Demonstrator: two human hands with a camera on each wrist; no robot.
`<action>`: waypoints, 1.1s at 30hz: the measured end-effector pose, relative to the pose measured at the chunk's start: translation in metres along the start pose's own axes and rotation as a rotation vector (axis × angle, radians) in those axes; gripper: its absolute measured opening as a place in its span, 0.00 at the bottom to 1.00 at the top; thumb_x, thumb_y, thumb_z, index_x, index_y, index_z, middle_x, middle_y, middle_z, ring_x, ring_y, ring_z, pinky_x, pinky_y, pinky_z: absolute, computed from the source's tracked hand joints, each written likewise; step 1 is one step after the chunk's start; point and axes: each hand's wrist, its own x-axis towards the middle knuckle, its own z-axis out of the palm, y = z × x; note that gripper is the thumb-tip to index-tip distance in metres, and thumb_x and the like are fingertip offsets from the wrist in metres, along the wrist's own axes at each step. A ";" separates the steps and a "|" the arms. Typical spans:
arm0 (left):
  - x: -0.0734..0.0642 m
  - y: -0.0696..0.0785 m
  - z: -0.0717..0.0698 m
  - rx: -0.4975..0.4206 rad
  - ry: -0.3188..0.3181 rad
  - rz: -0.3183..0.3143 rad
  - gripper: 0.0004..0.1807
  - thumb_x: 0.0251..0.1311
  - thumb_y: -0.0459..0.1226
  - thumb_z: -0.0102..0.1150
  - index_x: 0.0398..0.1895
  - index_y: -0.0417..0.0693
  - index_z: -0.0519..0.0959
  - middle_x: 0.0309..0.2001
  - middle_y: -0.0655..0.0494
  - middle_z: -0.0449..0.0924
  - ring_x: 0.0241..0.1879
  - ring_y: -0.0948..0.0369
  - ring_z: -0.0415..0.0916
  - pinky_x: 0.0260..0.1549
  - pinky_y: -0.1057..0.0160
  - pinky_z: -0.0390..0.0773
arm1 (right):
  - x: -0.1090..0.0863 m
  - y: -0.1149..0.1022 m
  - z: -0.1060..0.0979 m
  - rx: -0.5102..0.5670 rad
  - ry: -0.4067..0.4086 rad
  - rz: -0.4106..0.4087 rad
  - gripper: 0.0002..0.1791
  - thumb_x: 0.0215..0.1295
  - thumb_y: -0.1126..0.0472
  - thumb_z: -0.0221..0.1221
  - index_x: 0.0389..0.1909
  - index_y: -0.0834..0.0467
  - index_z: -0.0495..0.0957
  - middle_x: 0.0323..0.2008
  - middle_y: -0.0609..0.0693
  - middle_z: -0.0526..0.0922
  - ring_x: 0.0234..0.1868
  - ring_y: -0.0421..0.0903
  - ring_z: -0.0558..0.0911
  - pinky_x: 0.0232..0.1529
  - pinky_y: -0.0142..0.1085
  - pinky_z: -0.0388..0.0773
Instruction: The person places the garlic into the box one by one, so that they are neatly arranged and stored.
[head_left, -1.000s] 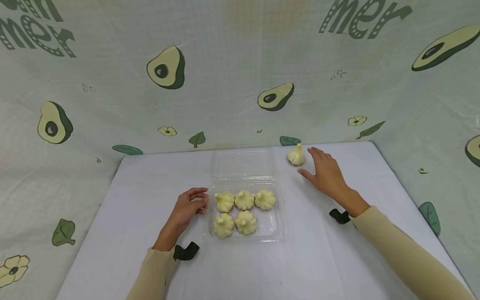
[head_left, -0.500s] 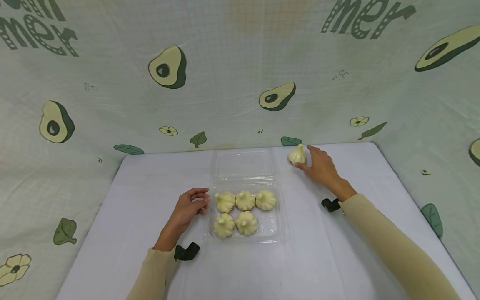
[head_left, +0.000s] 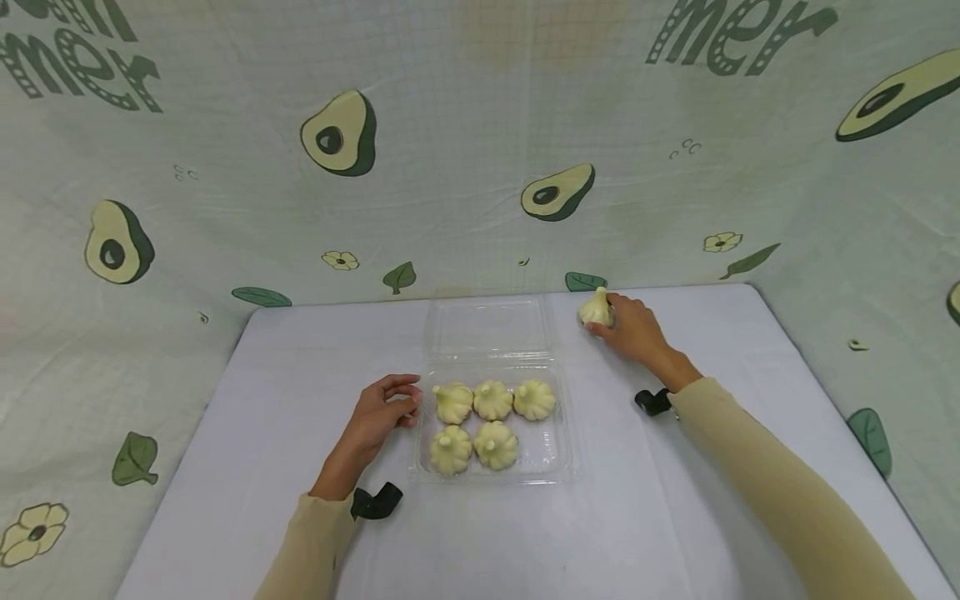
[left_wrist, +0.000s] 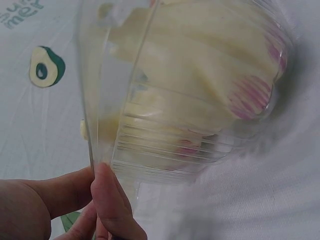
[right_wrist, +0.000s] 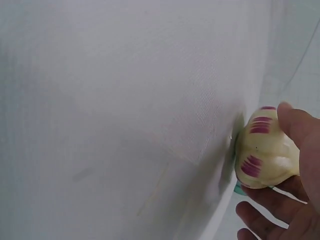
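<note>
My right hand [head_left: 637, 335] grips a cream garlic bulb [head_left: 595, 312] near the table's far edge, thumb on one side and fingers on the other. Purple streaks mark the bulb's underside in the right wrist view, where the thumb [right_wrist: 297, 122] lies on it. A clear plastic clamshell container [head_left: 538, 457] stands mid-table with its lid [head_left: 487, 329] laid back. Several garlic bulbs [head_left: 492, 401] sit inside in two rows, three behind and two in front. At the container's left side, my left hand [head_left: 381, 415] pinches its rim [left_wrist: 95, 150] between thumb and fingers.
A white cloth covers the table [head_left: 315, 350]. Behind it and at both sides hangs a pale curtain [head_left: 450, 225] printed with avocados and leaves. A black strap piece [head_left: 378, 502] sticks out at the left wrist.
My right hand has moved left to the lone garlic bulb and closed its thumb and fingers on it. The left hand has stayed at the container's rim.
</note>
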 end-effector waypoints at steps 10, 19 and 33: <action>0.001 0.000 0.002 0.000 0.003 0.000 0.23 0.74 0.28 0.59 0.69 0.32 0.73 0.47 0.50 0.79 0.35 0.62 0.80 0.33 0.70 0.84 | -0.004 -0.002 -0.002 -0.013 0.052 -0.016 0.38 0.70 0.57 0.70 0.71 0.76 0.68 0.63 0.76 0.76 0.63 0.74 0.76 0.64 0.66 0.72; 0.000 0.000 0.003 0.001 0.004 0.001 0.23 0.74 0.27 0.59 0.69 0.32 0.73 0.47 0.49 0.79 0.35 0.62 0.80 0.33 0.70 0.84 | -0.034 -0.016 -0.011 -0.011 0.108 -0.089 0.37 0.67 0.59 0.72 0.69 0.74 0.71 0.63 0.73 0.77 0.63 0.74 0.76 0.65 0.67 0.72; 0.002 -0.001 0.000 -0.004 0.003 0.006 0.22 0.74 0.26 0.59 0.69 0.31 0.73 0.46 0.50 0.78 0.34 0.62 0.80 0.32 0.70 0.84 | -0.092 -0.062 -0.029 -0.001 0.124 -0.286 0.35 0.63 0.58 0.76 0.66 0.70 0.75 0.61 0.66 0.82 0.61 0.67 0.78 0.64 0.63 0.73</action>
